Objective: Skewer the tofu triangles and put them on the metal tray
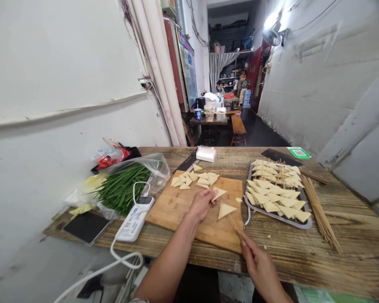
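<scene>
My left hand [204, 203] pinches a pale yellow triangle of tofu sheet [219, 193] above the cutting board [173, 212]. In my right hand [255, 256] is the lower end of a thin bamboo skewer [234, 223]. A second triangle [226, 210] is threaded on that skewer, just below the one in my left fingers. Whether the tip has gone into the upper triangle I cannot tell. Several loose triangles [203, 182] lie at the board's far side. To the right, a metal tray [251, 201] holds rows of skewered triangles [274, 198].
Bare skewers [320, 214] lie in a bundle right of the tray. On the left are a bag of green chives [123, 187], a white power strip [135, 219] with its cable, and a dark tablet-like slab [86, 227]. A white box [206, 154] stands behind the board. A person [220, 87] sits far back.
</scene>
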`<state>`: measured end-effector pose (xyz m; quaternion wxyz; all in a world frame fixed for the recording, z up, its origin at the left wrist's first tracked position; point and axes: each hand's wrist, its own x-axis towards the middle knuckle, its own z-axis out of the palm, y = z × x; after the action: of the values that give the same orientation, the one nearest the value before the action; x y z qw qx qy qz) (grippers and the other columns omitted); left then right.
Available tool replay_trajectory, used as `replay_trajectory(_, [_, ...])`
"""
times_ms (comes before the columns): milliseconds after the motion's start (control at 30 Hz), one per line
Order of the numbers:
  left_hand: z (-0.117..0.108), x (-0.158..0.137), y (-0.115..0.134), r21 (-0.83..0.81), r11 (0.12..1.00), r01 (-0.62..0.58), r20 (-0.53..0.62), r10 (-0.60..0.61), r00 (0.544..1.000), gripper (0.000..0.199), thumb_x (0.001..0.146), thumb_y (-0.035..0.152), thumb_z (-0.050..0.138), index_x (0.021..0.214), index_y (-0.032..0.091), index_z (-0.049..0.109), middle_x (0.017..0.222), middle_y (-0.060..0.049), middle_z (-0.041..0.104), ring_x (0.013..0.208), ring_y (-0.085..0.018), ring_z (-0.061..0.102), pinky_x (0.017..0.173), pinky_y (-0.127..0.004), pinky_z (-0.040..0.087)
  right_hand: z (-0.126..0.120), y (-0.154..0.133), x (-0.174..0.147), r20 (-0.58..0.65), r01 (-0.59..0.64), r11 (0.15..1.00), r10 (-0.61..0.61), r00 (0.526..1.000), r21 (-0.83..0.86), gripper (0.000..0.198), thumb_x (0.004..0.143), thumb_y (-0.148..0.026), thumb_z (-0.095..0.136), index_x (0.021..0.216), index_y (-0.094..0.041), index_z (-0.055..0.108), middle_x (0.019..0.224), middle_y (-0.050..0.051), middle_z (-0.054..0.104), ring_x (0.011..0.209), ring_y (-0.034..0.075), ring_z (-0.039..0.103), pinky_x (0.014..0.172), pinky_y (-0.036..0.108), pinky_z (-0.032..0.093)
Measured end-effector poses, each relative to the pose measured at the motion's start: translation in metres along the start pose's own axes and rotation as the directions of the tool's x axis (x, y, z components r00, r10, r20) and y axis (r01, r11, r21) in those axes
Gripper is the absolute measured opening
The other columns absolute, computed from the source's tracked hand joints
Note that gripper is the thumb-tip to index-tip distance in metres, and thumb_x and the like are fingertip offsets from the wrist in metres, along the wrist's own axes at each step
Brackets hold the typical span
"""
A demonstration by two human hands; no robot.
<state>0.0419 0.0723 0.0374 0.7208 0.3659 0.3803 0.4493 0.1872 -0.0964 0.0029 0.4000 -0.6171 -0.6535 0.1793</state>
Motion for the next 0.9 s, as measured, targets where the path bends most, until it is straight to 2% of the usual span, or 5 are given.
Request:
replay_trajectory(200, [0.002,-0.002,0.003,-0.004,1.0,0.012,-0.005,-0.012,1.0,0.027,0.055,0.029,0.074,0.068,0.009,0.061,0.061,-0.001,0.056,0.05,-0.005,0.048,0.043,-0.016,0.031,0.001,-0.001,0.002,-0.036,0.032,0.999,-0.032,0.999,-0.001,0.041,0.089,-0.03,0.032,0.113,-0.008,0.057,0.1,0.013,0.065,0.083,0.018,0.065,0.07,0.024,0.052])
replay_trajectory(400, [0.01,-0.006,0.004,-0.029,0.998,-0.054,-0.051,0.053,0.997,0.03,0.062,0.035,0.068,0.077,0.01,0.064,0.072,-0.005,0.061,0.058,-0.007,0.052,0.046,-0.016,0.033,0.003,0.001,0.001,-0.041,0.088,0.996,-0.089,0.995,-0.023,0.038,0.089,-0.027,0.035,0.116,-0.01,0.054,0.099,0.012,0.066,0.084,0.017,0.065,0.069,0.022,0.052])
replay_trajectory(633, [0.014,-0.008,0.004,-0.059,0.996,-0.072,-0.101,0.066,0.993,0.028,0.059,0.032,0.07,0.074,0.009,0.065,0.07,-0.006,0.063,0.061,-0.009,0.055,0.051,-0.018,0.038,0.003,0.0,-0.002,-0.06,0.12,0.991,-0.124,0.991,-0.06,0.036,0.089,-0.026,0.034,0.117,-0.014,0.053,0.1,0.01,0.065,0.087,0.017,0.064,0.072,0.022,0.051])
replay_trajectory(767, [0.014,-0.009,0.003,-0.043,0.996,-0.072,-0.1,0.068,0.993,0.028,0.06,0.033,0.069,0.073,0.008,0.066,0.07,-0.007,0.064,0.061,-0.01,0.056,0.051,-0.019,0.038,0.006,0.001,-0.002,-0.075,0.12,0.988,-0.128,0.989,-0.098,0.036,0.089,-0.025,0.034,0.118,-0.012,0.053,0.103,0.011,0.064,0.089,0.016,0.063,0.075,0.023,0.05])
replay_trajectory(900, [0.014,-0.009,0.003,-0.042,0.996,-0.073,-0.099,0.068,0.993,0.027,0.061,0.032,0.069,0.073,0.008,0.066,0.072,-0.008,0.064,0.061,-0.011,0.056,0.05,-0.019,0.038,0.008,0.0,-0.003,-0.069,0.135,0.981,-0.146,0.987,-0.142,0.037,0.09,-0.024,0.033,0.118,-0.01,0.051,0.102,0.012,0.065,0.086,0.017,0.064,0.071,0.023,0.051])
